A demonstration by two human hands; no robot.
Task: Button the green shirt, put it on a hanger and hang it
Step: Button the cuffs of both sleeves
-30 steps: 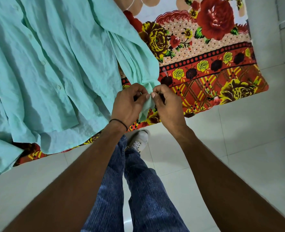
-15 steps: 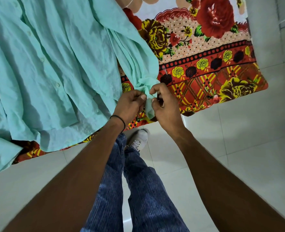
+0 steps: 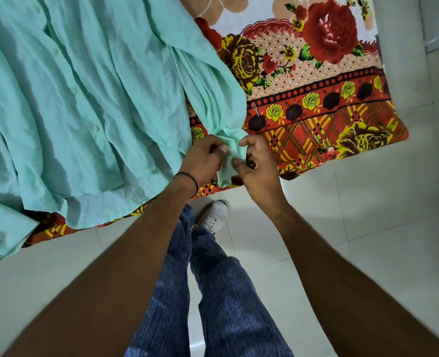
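Green shirt [image 3: 84, 99]: pale mint, creased, matching buttons down the front; body spread left of the grip over floral bedsheet [image 3: 316, 104]. Sleeve cuff [image 3: 229, 164] (hanging off the edge) pinched by left hand [image 3: 203, 161] and right hand [image 3: 258, 170].

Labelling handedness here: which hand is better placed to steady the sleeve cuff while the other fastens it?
Left, probably: the left hand pinches the sleeve cuff with its thumb pressed on the cloth, while the right hand holds only the cuff's edge, index finger lifted.
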